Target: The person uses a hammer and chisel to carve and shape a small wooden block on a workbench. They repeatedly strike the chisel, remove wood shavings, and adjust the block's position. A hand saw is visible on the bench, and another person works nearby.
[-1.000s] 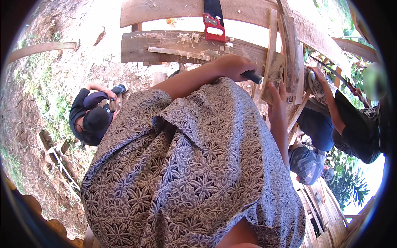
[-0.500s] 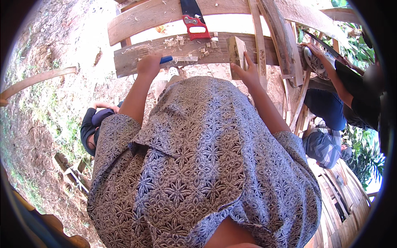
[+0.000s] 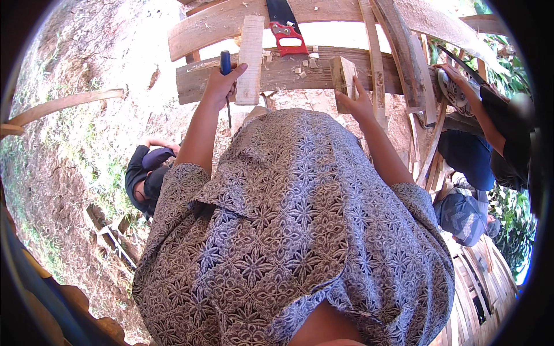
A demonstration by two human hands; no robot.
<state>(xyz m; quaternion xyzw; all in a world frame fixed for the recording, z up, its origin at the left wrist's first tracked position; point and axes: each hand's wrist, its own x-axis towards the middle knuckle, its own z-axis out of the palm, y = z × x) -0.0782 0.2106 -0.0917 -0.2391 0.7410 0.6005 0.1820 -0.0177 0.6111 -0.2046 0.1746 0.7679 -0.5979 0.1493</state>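
Observation:
My left hand (image 3: 221, 86) is closed around a chisel-like tool with a blue handle (image 3: 225, 60), its thin blade pointing down toward me. The fingers rest against a short pale plank (image 3: 251, 57) that lies across two wooden beams. My right hand (image 3: 360, 106) grips a small wood block (image 3: 343, 75) standing on the nearer beam (image 3: 288, 74). A handsaw with a red handle (image 3: 285, 32) lies between the beams, just beyond both hands. Wood chips are scattered on the beam near the saw. My patterned shirt fills the lower picture.
Curved and straight timbers (image 3: 398, 46) form a raised frame at the right. A person in dark clothes (image 3: 147, 173) crouches on the bare ground below left. Another person's arm (image 3: 485, 115) reaches onto the frame at right, and a third person (image 3: 461, 213) sits lower right.
My left arm, stretched across to the right a second ago, has swung back left with the blue-handled tool. My right hand has taken the wood block and holds it on the beam.

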